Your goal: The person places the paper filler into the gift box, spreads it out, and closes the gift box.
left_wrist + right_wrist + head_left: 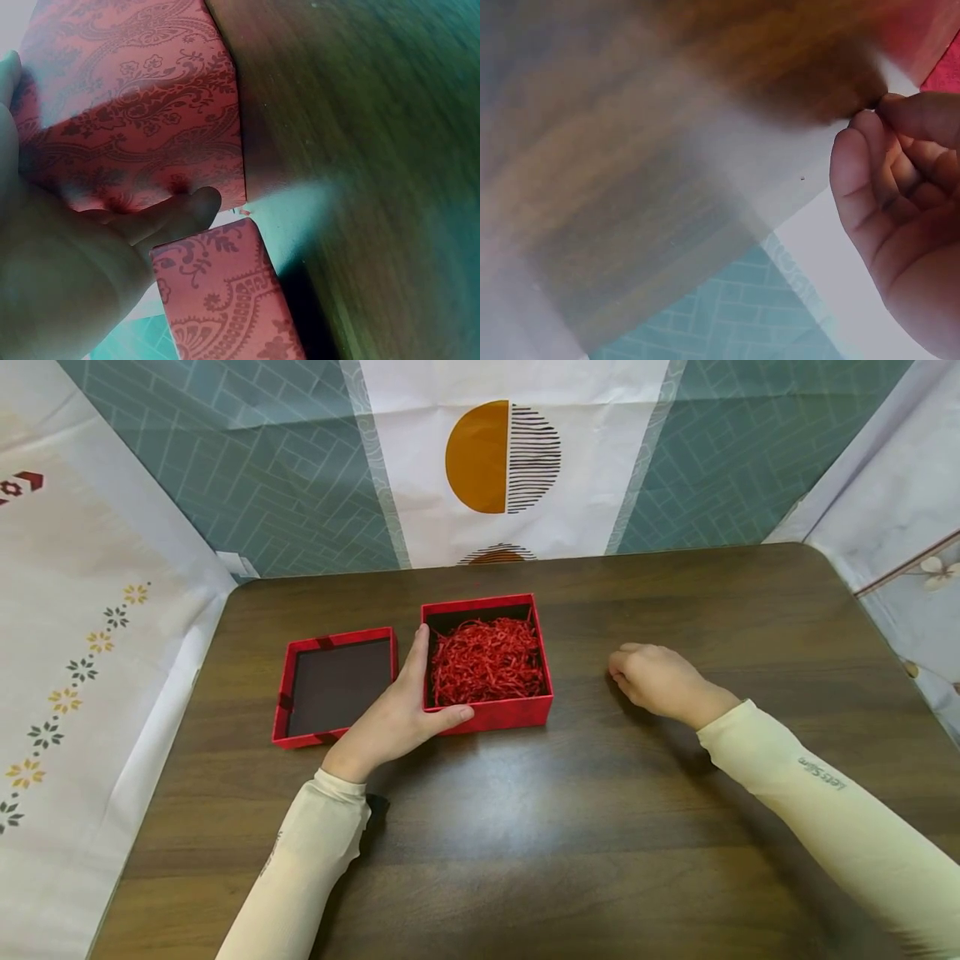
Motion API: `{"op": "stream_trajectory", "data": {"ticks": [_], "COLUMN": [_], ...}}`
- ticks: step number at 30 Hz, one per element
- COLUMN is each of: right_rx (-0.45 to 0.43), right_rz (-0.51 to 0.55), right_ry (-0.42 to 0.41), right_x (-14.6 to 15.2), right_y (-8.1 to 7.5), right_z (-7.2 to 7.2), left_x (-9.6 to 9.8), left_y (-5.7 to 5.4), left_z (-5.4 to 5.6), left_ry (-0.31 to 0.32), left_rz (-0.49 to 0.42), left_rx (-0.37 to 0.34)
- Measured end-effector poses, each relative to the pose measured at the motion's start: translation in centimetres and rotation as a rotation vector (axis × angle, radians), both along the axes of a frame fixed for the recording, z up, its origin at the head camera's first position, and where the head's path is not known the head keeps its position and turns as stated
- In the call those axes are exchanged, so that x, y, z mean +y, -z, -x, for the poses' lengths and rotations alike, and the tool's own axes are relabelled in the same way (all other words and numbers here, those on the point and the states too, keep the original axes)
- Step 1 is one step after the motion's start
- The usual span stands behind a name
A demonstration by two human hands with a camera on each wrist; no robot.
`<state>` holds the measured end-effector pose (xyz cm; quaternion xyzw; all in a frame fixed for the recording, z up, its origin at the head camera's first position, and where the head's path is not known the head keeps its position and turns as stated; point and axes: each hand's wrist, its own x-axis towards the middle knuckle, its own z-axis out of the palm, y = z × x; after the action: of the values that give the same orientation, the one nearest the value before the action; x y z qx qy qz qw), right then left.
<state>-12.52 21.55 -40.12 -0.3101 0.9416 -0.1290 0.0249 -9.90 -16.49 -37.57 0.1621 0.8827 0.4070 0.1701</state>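
Observation:
A square red box stands without its lid near the back middle of the table, filled with shredded red paper. My left hand rests against its near left corner, fingers fairly straight along the left side and thumb across the front. The left wrist view shows a dark floral pattern on the box wall. Right of the box, my right hand hovers low over the table, fingers curled in. In the right wrist view its thumb and fingertips come together, with nothing visible between them.
The red box lid lies left of the box with its dark inside facing up, partly behind the left hand. Both rest on a brown wooden table. Patterned cloth hangings close off the back and both sides.

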Motion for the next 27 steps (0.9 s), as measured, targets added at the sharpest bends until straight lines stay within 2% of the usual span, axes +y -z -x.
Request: {"op": "stream_trajectory", "data": {"ticks": [4,7,12,14,17,20,23,27], "right_rx": [-0.012,-0.028,-0.030,-0.025,-0.012,0.010,0.019,0.016], "right_rz": [-0.009,0.060,0.273,0.344,0.414,0.431,0.422,0.401], "right_ry": [-0.008,0.004,0.022,0.010,-0.025,-0.053,-0.044,-0.009], "right_x": [-0.2,-0.9,-4.2,-5.9,-7.9,-9.3,-10.1,-10.4], "right_y": [-0.3,-1.2,-5.2,-6.9,-8.5,-9.3,-9.7,-10.3], "right_z": [0.7,1.3,1.7,1.5,1.4,1.8,2.2,2.4], "left_x": [0.0,0.0,0.0,-0.2,-0.5,-0.9,-1.7,-3.1], "left_y": [-0.1,-0.2,-0.2,-0.1,0.0,-0.1,-0.6,-1.8], "left_z": [0.0,-0.1,-0.2,-0.3,-0.3,-0.3,-0.1,0.4], "left_ry": [-0.002,-0.006,0.002,0.013,0.034,0.050,0.057,0.027], "left_rz": [0.004,0.005,0.005,0.003,0.004,0.009,0.020,0.033], "left_rx": [0.000,-0.004,-0.025,-0.027,-0.013,-0.006,-0.001,0.012]}}
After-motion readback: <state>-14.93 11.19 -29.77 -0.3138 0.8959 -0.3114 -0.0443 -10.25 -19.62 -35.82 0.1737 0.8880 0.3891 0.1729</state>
